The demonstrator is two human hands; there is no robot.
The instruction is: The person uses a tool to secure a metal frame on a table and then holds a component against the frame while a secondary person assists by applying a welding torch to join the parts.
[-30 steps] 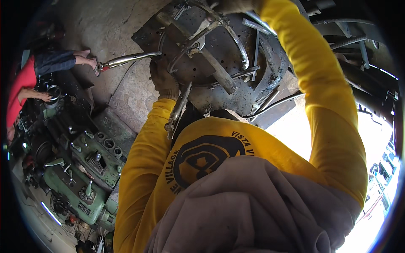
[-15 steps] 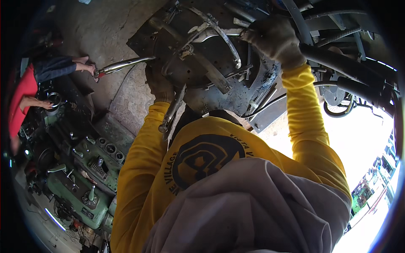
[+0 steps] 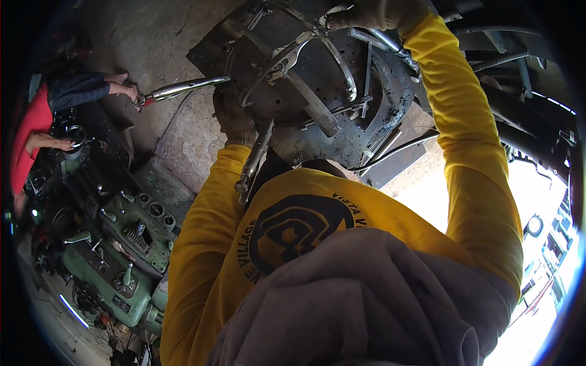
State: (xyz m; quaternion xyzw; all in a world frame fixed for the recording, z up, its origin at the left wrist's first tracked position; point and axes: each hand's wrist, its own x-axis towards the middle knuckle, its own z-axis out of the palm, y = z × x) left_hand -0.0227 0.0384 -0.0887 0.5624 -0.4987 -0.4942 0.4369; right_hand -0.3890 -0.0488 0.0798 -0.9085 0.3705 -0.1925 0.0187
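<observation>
Two gloved hands work at a dark steel plate [image 3: 342,137] carrying a ring jig [image 3: 293,67] of curved bars. Printed on the yellow shirt [image 3: 293,226], low in the middle, is a round black emblem with lettering arched around it. A small plate label sits on the green machine [image 3: 116,250] at the left. The left hand [image 3: 234,117] has its grip closed around locking pliers [image 3: 255,160] at the plate's near edge, the handles hanging toward the chest. The right hand [image 3: 372,12] grips shut on a curved bar [image 3: 329,46] at the jig's far side. At far left, another person's hand [image 3: 125,90] touches a second, red-tipped clamp [image 3: 183,88].
</observation>
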